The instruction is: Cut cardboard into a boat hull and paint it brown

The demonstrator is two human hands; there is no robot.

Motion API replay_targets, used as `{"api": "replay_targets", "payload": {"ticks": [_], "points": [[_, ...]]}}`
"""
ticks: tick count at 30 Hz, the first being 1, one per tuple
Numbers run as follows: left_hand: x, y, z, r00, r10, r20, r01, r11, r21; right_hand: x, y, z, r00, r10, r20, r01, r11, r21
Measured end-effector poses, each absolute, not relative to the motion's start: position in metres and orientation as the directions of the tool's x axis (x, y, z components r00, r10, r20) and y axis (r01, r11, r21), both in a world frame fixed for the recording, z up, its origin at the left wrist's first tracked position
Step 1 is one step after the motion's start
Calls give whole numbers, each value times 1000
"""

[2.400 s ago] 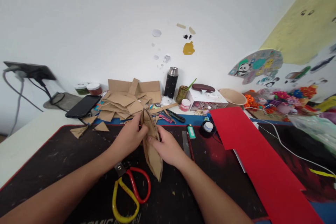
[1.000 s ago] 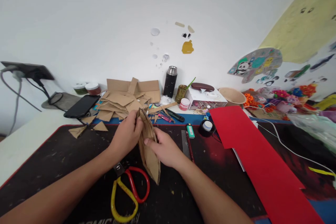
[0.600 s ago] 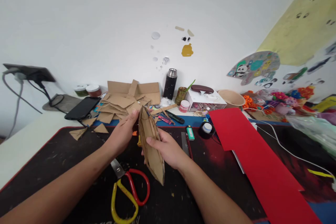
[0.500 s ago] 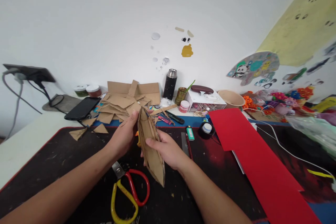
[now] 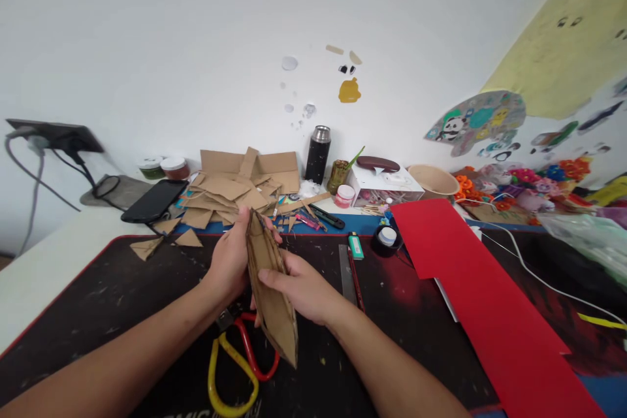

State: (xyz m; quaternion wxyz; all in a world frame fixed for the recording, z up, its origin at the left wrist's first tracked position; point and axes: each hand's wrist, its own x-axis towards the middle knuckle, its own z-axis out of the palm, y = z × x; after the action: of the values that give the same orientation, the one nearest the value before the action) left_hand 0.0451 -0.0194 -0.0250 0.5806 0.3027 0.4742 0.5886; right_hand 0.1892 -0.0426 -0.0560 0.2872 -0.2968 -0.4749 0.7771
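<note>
Between my hands I see a long, pointed, boat-shaped cardboard piece [image 5: 275,313] with raised side walls, tilted with one tip toward me. My left hand [image 5: 231,255] is closed on its far upper end. My right hand [image 5: 298,284] grips the near right wall, thumb pressed on the inner floor and the other fingers behind it. Scissors [image 5: 232,366] with one yellow and one red handle lie on the dark mat just below; the cardboard and my left hand cover part of them.
Cardboard scraps [image 5: 230,189] are heaped at the back beside a black thermos [image 5: 318,155]. A steel ruler [image 5: 347,274], a green eraser [image 5: 355,246] and a round black container [image 5: 386,240] lie right of my hands. Red card [image 5: 470,287] stretches along the right. A phone [image 5: 154,201] rests at left.
Both hands have shifted slightly left and toward me with the cardboard piece, which now covers more of the scissors. My hold on it stays much the same.
</note>
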Motion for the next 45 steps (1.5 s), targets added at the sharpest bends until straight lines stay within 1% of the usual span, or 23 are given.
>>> {"api": "replay_targets", "payload": {"ticks": [4, 8, 12, 17, 20, 22, 26, 28, 33, 38, 40, 43, 45], "points": [[45, -20, -23, -144, 968, -205, -389, 135, 912, 189, -44, -54, -631, 752, -192, -108, -330, -938], [45, -21, -21, -126, 974, -188, -353, 133, 926, 188, -44, -56, -616, 771, -161, -100, -280, -955], [45, -21, -22, -138, 972, -189, -337, 133, 932, 185, -44, -60, -601, 783, -158, -92, -264, -960], [44, -22, -25, -157, 970, -186, -325, 127, 937, 183, -45, -60, -591, 789, -169, -98, -278, -956], [41, -22, -21, -146, 978, -149, -326, 95, 941, 184, -45, -59, -607, 780, -152, -136, -290, -947], [38, -21, -16, -144, 983, -117, -336, 63, 940, 185, -45, -57, -629, 763, -149, -153, -309, -939], [32, -17, -11, -209, 975, -74, -350, -4, 937, 184, -46, -55, -695, 701, -159, -170, -375, -911], [32, -15, -12, -224, 972, -67, -348, -15, 937, 183, -46, -56, -701, 695, -161, -170, -382, -909], [31, -13, -17, -188, 977, -101, -359, 27, 933, 179, -46, -60, -662, 722, -200, -142, -383, -913], [31, -13, -8, -101, 993, -55, -336, 18, 942, 183, -44, -53, -641, 737, -213, -144, -388, -910], [33, -15, -6, -97, 994, -53, -315, 20, 949, 185, -43, -49, -632, 747, -207, -152, -381, -912], [36, -19, -12, -105, 991, -88, -299, 53, 953, 187, -40, -49, -619, 758, -206, -153, -373, -915], [38, -21, -19, -69, 991, -119, -264, 97, 960, 188, -37, -51, -611, 761, -217, -152, -382, -912]]}}
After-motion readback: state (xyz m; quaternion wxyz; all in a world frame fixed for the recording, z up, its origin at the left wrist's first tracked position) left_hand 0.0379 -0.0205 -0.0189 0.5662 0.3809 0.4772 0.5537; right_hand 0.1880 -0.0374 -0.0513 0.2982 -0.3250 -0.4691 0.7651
